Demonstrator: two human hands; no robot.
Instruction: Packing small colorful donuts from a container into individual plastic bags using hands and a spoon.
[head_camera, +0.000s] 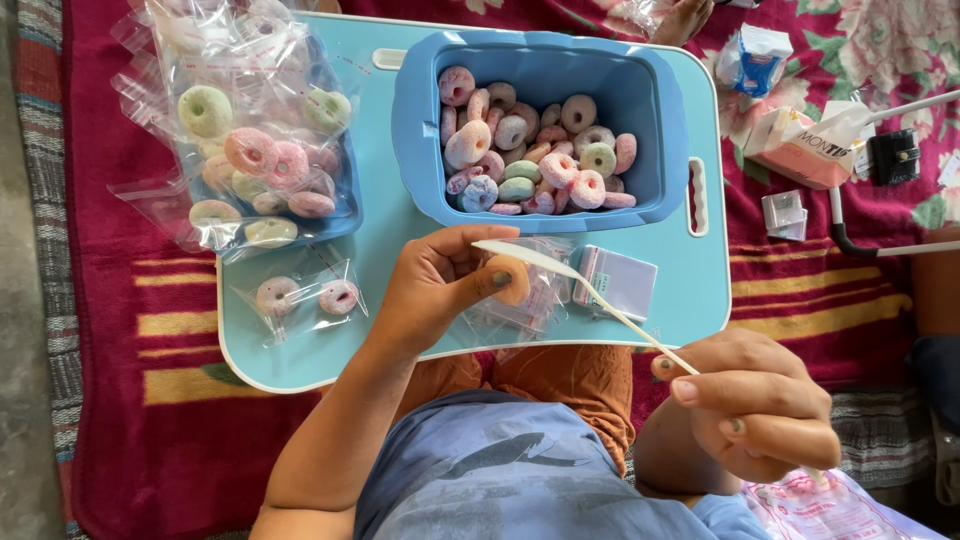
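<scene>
Left hand (440, 285) has its grip pinched shut on an orange candy ring (508, 279), held above the light-blue tabletop (300, 350). Right hand (755, 405) grips closed around a thin white stick (590, 295), whose tip lies just above the ring. Clear bags (620, 280) lie just beyond. Best to keep the ring steady and the stick level.
</scene>
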